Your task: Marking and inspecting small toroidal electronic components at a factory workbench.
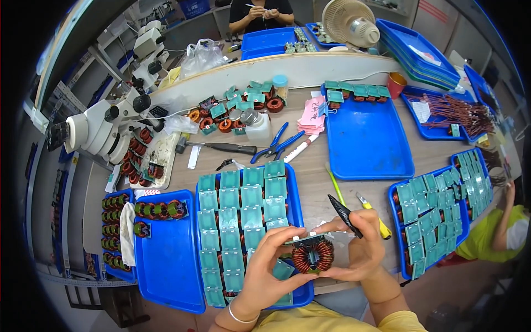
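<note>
In front of my body, both hands are closed around a toroidal coil [301, 259] with reddish copper windings and a small board along its top. My left hand [259, 276] grips its left side with the fingers on top and the thumb below. From the right, my right hand [366, 254] steadies it with thumb and fingertips. A black pointed tool [343, 213] also sticks out of my right hand, tip up and to the left; its exact kind is unclear. Just left is a blue tray [296, 205] filled with rows of green-board coils [229, 218], partly hidden by my left hand.
A yellow utility knife [381, 224], a green pen-like stick [336, 185], blue pliers [278, 145] and a hammer [227, 148] lie beyond my hands. Blue trays [370, 171] stand around, several holding coils. A microscope [105, 130] stands left. Other people [261, 14] sit opposite and at right.
</note>
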The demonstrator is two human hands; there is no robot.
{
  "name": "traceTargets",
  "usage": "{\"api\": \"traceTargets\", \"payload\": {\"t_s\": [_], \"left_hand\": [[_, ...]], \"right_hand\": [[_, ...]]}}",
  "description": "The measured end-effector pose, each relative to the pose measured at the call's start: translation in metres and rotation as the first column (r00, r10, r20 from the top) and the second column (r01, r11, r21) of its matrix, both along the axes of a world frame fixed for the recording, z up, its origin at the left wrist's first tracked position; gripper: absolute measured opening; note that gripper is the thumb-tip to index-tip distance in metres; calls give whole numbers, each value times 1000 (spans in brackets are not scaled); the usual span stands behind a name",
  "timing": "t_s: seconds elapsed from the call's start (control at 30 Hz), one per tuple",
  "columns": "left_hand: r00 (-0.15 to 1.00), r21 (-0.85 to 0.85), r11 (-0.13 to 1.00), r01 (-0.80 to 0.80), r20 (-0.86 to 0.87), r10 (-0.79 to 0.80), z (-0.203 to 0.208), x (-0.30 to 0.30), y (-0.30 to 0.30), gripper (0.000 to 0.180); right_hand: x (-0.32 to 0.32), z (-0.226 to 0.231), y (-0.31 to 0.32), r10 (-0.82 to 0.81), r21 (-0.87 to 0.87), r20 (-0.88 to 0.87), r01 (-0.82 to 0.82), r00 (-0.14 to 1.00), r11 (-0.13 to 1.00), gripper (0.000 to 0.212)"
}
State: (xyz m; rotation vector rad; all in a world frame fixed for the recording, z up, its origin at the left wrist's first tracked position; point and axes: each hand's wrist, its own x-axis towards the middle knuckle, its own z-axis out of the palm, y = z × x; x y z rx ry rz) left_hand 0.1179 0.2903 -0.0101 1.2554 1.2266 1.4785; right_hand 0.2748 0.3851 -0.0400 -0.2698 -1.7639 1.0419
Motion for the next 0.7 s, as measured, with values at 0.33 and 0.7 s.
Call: {"api": "traceTargets", "payload": {"t_s": [0.33, 0.7], "left_hand": [[984, 20, 1000, -24, -177, 27, -4, -2, 0, 70], [992, 20, 999, 30, -126, -27, -9, -1, -1, 68]], "right_hand": [[3, 6, 2, -28, 140, 121, 11, 992, 990, 96], [0, 5, -6, -60, 134, 18, 57, 998, 989, 77]]}}
